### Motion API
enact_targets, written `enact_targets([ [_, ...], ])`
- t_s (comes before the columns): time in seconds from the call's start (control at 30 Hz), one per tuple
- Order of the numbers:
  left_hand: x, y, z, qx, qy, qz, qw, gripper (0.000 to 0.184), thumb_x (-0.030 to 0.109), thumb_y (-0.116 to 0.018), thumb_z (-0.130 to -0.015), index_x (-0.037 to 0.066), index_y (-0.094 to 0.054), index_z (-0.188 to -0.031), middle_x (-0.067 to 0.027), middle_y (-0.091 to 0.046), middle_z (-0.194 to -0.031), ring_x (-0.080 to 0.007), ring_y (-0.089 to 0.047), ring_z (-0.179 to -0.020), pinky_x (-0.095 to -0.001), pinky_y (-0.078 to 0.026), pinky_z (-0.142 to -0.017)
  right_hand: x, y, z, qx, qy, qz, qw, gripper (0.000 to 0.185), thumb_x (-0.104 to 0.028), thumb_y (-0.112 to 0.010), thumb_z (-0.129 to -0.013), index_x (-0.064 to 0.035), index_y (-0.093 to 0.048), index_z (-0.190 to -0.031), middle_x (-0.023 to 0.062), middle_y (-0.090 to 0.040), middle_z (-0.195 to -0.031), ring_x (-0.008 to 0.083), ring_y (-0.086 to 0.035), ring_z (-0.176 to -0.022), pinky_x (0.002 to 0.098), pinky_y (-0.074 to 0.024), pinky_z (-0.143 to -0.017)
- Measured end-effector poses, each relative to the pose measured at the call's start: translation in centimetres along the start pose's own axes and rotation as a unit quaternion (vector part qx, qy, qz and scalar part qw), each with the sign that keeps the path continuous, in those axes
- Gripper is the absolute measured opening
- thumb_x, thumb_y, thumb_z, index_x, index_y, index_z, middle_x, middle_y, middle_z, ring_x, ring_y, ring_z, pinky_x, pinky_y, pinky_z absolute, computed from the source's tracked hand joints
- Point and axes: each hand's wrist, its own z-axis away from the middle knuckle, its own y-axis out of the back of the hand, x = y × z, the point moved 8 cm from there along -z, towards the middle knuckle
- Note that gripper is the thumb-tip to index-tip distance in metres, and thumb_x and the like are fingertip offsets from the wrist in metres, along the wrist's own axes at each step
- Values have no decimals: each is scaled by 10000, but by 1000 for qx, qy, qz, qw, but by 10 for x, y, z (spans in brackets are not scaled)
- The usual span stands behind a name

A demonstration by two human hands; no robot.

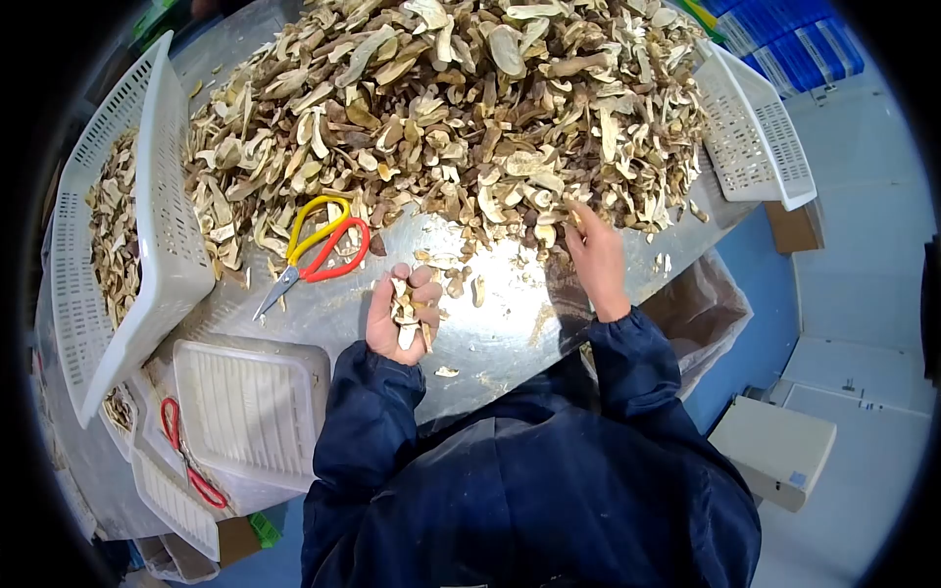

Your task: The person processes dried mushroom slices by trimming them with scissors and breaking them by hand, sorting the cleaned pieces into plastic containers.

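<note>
At my far left one big white slotted basket (181, 206) stands with sliced mushrooms inside; nearer me are part of a smaller slotted container (176, 505), one red-handled pair of scissors (182, 453) and a pale ribbed tray (250, 402). A second pair of scissors, one handle yellow and one red (294, 267), lies closer to the middle, its blades pointing near and left. My left hand (383, 331) is palm up, fingers half curled round several mushroom slices (406, 316), too bunched to count. The pile of mushroom slices (441, 137), far beyond counting, covers the far middle; at its near right edge my right hand (600, 263) reaches in palm down, fingers bent, though I can't tell whether they grip a piece. Farther right are another white basket (755, 127), one plastic-lined bin (720, 299), a beige box (774, 446) with a small blue label I can't read, and blue packs (794, 49). The table (480, 358) is shiny, scuffed metal above blue floor (769, 284).
</note>
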Motion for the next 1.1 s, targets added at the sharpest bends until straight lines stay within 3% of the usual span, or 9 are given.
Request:
enact_targets([
  [0.07, 1, 11, -1, -12, 29, -11, 999, 150, 185, -604, -899, 131, -578, -1036, -27, -498, -1078, -182, -527, -1012, -421, -502, -930, 1, -4, 1, -28, 11, 2, 1000, 215, -121, -639, -822, -86, -636, -1034, 142, -655, -796, 270, -637, -637, 352, -486, -570],
  [0.2, -1, 8, -3, 23, -2, -90, 996, 205, 177, -604, -892, 169, -618, -1097, -79, -579, -1223, -253, -533, -1171, -546, -375, -1037, -27, -14, 11, -53, 37, -21, 998, 158, -134, -662, -800, -78, -635, -945, 134, -649, -786, 304, -630, -655, 376, -490, -576],
  [0.33, -1, 5, -3, 29, -23, -84, 996, 221, 165, -594, -891, 165, -618, -1111, -81, -583, -1228, -233, -541, -1157, -546, -345, -1058, -29, -23, 12, -67, 57, 78, 993, 181, -140, -667, -790, -87, -650, -962, 137, -646, -784, 295, -617, -619, 365, -479, -556],
  [0.47, 3, 10, -2, 43, -45, -48, 997, 252, 174, -594, -884, 150, -613, -1135, -90, -586, -1192, -242, -560, -1100, -507, -378, -1037, -22, -24, 8, -128, -45, -207, 969, 250, -129, -607, -849, -52, -649, -1083, 29, -533, -559, 115, -459, -456, 261, -341, -438],
  [0.57, 1, 13, -2, 46, -37, -5, 998, 280, 186, -600, -876, 125, -606, -1149, -99, -585, -1160, -251, -558, -1073, -476, -401, -1014, -34, -39, 16, -251, -213, -548, 769, 239, -119, -563, -888, -6, -644, -1082, -52, -430, -513, 37, -328, -436, 224, -242, -415],
  [0.73, -7, 14, -5, 57, -19, -10, 998, 327, 203, -547, -906, 49, -555, -1195, -143, -574, -1176, -285, -538, -1114, -463, -407, -1011, -54, -64, 33, -358, -261, -744, 500, 288, -140, -475, -948, 46, -551, -1154, -90, -276, -506, 30, -218, -397, 199, -199, -387],
  [0.83, -18, 5, -6, 46, -1, -40, 998, 383, 261, -473, -948, 66, -487, -1278, -144, -510, -1297, -313, -497, -1194, -509, -383, -1030, -78, -62, 37, -395, -200, -743, 501, 269, -148, -467, -950, 35, -572, -1117, -88, -274, -503, 27, -226, -396, 199, -191, -375],
  [0.9, -25, 0, -7, 51, 12, -61, 997, 413, 277, -456, -954, 80, -450, -1317, -128, -470, -1352, -318, -473, -1227, -530, -368, -1036, -83, -58, 42, -369, -159, -564, 721, 241, -185, -534, -926, -27, -621, -1086, -35, -546, -657, 16, -340, -454, 183, -242, -407],
  [1.1, -25, 4, -5, 69, 13, -102, 992, 458, 260, -472, -938, 180, -390, -1382, -76, -444, -1385, -289, -498, -1201, -523, -375, -1017, -25, -2, 8, -76, -145, -371, 914, 161, -136, -614, -880, -36, -664, -996, -78, -523, -631, 11, -411, -526, 187, -315, -473],
])
